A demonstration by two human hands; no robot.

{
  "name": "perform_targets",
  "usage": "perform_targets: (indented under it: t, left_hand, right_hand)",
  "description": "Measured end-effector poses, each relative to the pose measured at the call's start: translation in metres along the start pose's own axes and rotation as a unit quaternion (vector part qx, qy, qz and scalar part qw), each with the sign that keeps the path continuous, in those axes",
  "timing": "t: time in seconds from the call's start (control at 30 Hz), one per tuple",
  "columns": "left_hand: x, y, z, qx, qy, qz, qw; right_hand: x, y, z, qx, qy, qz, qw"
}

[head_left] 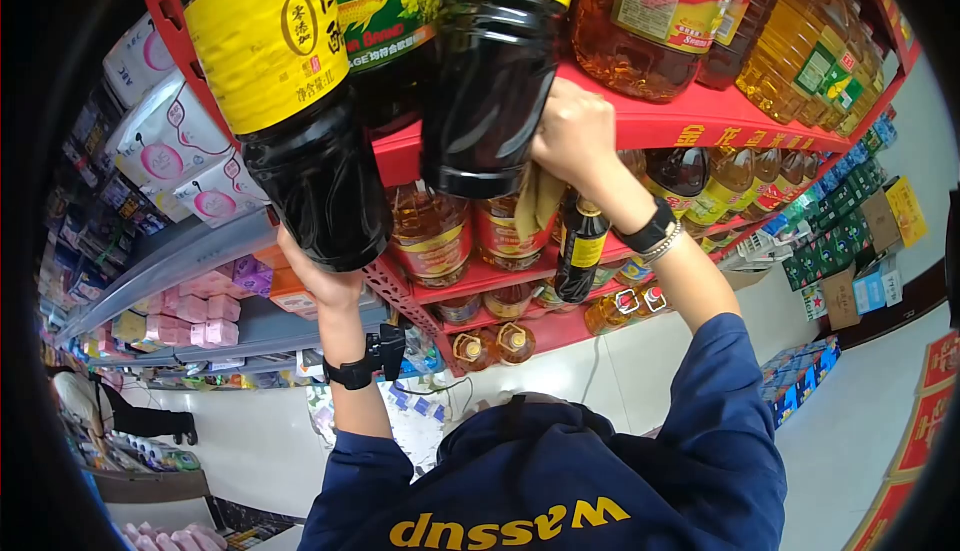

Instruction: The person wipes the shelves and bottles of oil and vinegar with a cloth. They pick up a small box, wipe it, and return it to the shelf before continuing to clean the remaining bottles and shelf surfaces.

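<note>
My left hand (325, 276) is at the base of a large dark vinegar bottle (320, 191) with a yellow label, gripping it; the bottle hides most of the fingers. My right hand (578, 136) is closed at the red shelf edge, beside a second dark bottle (490, 101) with a yellow label. An olive-brown cloth (540, 199) hangs down from this hand. Whether the right fingers also touch the second bottle cannot be seen. Between the two dark bottles stands an oil bottle (385, 11) with a green label.
Big amber oil bottles (640, 41) line the red shelf (650, 126) on the right. Lower tiers carry more oil bottles and a small dark bottle (580, 251). Tissue packs (165, 146) fill the shelving at left. Stacked cartons (835, 251) stand on the right. Another person (120, 406) is at far left.
</note>
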State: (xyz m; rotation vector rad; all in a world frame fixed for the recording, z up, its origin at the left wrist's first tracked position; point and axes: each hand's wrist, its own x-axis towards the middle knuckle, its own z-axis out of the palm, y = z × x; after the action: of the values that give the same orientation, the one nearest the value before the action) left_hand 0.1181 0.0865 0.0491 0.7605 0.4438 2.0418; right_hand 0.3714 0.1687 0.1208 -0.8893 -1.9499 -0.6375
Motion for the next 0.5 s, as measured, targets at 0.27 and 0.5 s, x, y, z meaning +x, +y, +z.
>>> perform_targets:
  t: [0.27,0.5]
  left_hand:
    - [0.004,-0.001,-0.004,-0.011,-0.032,-0.002,0.999]
    - [-0.007,0.011,0.012,0.065,-0.053,-0.002,0.996]
  right_hand:
    - [-0.024,0.021,0.004,-0.043,0.113,0.035,0.992]
    - [-0.031,-0.029,0.04,-0.007,0.211,0.072,0.975]
